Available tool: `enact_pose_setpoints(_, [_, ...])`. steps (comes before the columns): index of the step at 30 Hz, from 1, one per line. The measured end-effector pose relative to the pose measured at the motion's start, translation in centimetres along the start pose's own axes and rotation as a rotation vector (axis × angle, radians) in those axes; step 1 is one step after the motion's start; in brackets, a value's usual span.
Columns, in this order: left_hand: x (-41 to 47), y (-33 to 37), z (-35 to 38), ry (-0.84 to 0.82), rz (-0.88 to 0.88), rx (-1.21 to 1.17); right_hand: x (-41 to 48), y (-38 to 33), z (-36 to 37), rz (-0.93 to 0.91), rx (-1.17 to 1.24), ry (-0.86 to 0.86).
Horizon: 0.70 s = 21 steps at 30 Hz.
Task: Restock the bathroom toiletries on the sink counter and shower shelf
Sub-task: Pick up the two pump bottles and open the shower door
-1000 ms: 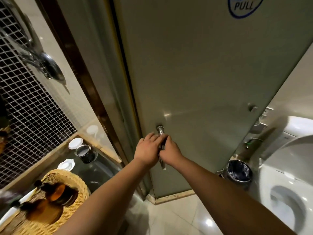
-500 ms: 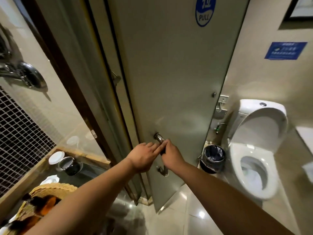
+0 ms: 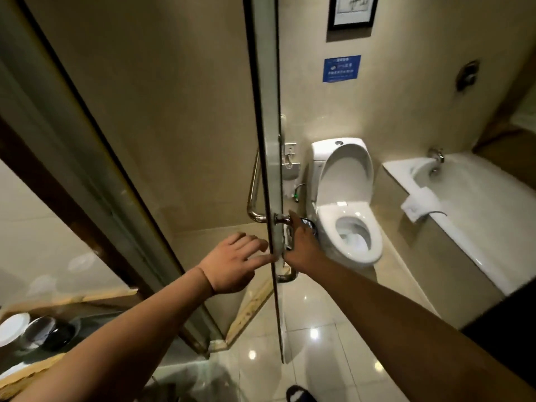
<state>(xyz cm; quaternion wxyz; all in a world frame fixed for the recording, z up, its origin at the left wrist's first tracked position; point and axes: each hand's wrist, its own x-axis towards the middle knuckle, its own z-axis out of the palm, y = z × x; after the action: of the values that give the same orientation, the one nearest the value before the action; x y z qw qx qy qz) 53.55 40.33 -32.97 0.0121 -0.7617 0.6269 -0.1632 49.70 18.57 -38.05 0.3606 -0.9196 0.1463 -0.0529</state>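
The tall frosted glass shower door point(image 3: 265, 111) stands open, turned edge-on to the person. Their right hand point(image 3: 301, 245) is on the far side of it, wrapped round the curved chrome bar handle point(image 3: 287, 278), thumb pointing up. The fingers are mostly hidden behind the glass, so the grasp is my reading of it. The left hand point(image 3: 232, 264) is released, fingers spread and straight, with the fingertips touching the door's near edge.

No toiletries can be seen from here. Only the rim of a woven wicker basket point(image 3: 26, 375) pokes in at the lower left, and I cannot see what it holds. Just beyond it, on the dark sink counter point(image 3: 95, 320), sit a round black cup point(image 3: 55, 335) and a white round dish point(image 3: 13, 327). Beyond the door are a white ceramic toilet point(image 3: 348, 221) with its lid up and a white bathtub point(image 3: 400, 169), which has a folded white towel point(image 3: 420, 203) over its rim.

I'd judge the restocking barely begun on the shower side. Neither hand carries a bottle, the door is only being opened, and the shower shelf is out of sight. Fetching the items and placing them is all still to do.
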Motion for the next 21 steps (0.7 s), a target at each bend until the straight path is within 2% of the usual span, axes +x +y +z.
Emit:
enact_pose_setpoints(5, [5.0, 2.5, -0.9, 0.097, -0.273, -0.177, -4.6, 2.6, -2.0, -0.030, 0.011, 0.117])
enact_pose_setpoints(10, [10.3, 5.0, 0.4, 0.103, -0.260, -0.309, -9.3, 4.2, -3.4, -0.281, -0.256, 0.215])
enact_pose_setpoints(12, [11.8, 5.5, 1.0, 0.085, -0.254, -0.336, -10.2, 4.8, -4.0, -0.314, -0.364, 0.233])
enact_pose_setpoints(16, [14.3, 4.4, 1.7, 0.022, -0.230, -0.287, -10.3, 6.0, -5.0, -0.273, -0.523, 0.233])
enact_pose_setpoints(21, [18.2, 3.2, 1.8, -0.036, -0.126, -0.148, -9.2, 6.9, -6.1, -0.063, -0.596, 0.263])
